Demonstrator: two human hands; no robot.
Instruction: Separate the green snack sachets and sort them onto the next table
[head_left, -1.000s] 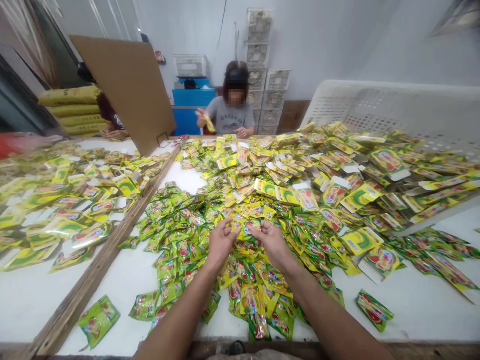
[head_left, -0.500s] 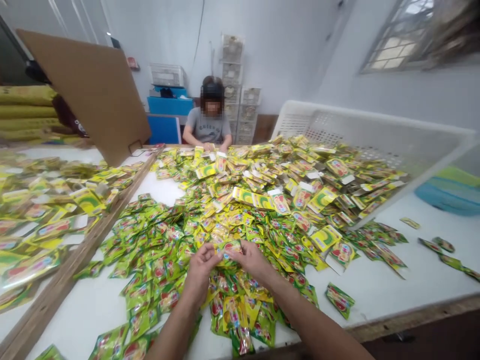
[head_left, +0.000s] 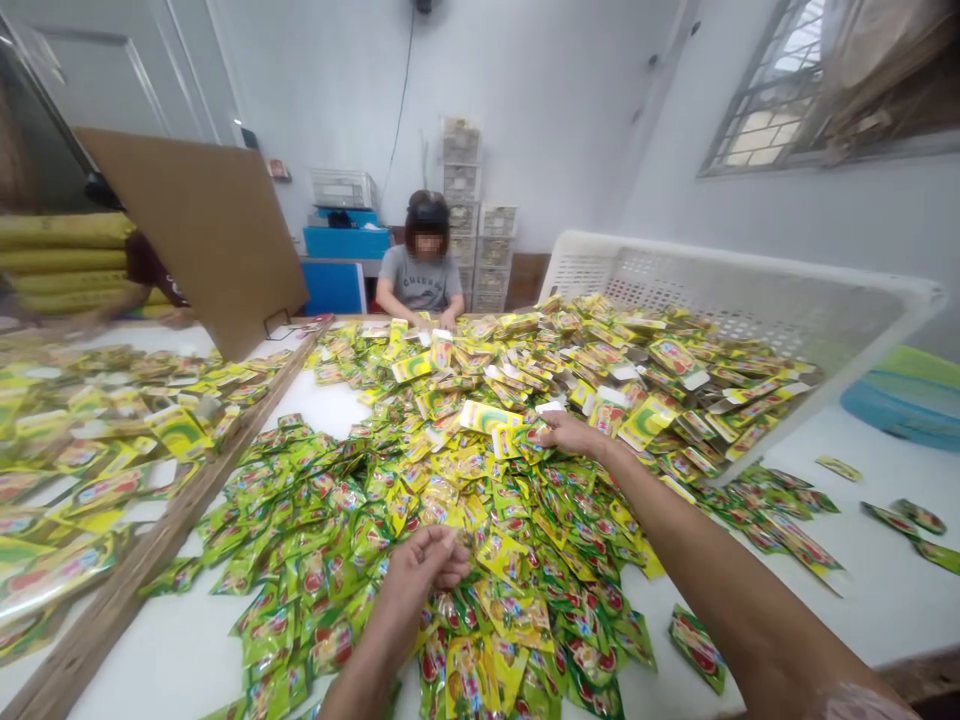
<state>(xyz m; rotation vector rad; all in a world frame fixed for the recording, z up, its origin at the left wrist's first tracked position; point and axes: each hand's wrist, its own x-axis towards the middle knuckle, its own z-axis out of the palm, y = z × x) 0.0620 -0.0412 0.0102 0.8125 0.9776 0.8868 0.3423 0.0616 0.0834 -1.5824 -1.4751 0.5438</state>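
My right hand (head_left: 574, 435) reaches to the front of the heap of yellow cartons (head_left: 645, 420), its fingers closed round a green and yellow sachet (head_left: 531, 440). A yellow and white carton (head_left: 491, 417) lies just beyond that sachet. My left hand (head_left: 429, 560) hovers over the pile of green sachets (head_left: 330, 520), fingers curled together near the thumb; whether anything small is between them cannot be made out. Yellow-green sachets (head_left: 517, 610) lie below and to the right of the left hand.
A white perforated basket (head_left: 750, 270) lies tipped at the right, with cartons spilling from it. A wooden strip (head_left: 172, 490) divides the table on the left. A brown board (head_left: 202, 230) stands behind it. Across the table, a person in grey (head_left: 422, 275) handles cartons; another person's arm shows far left.
My hands have moved apart. The right hand has gone forward and right to the cartons with a sachet, while the left has stayed low over the sachets. The view has tilted upward.
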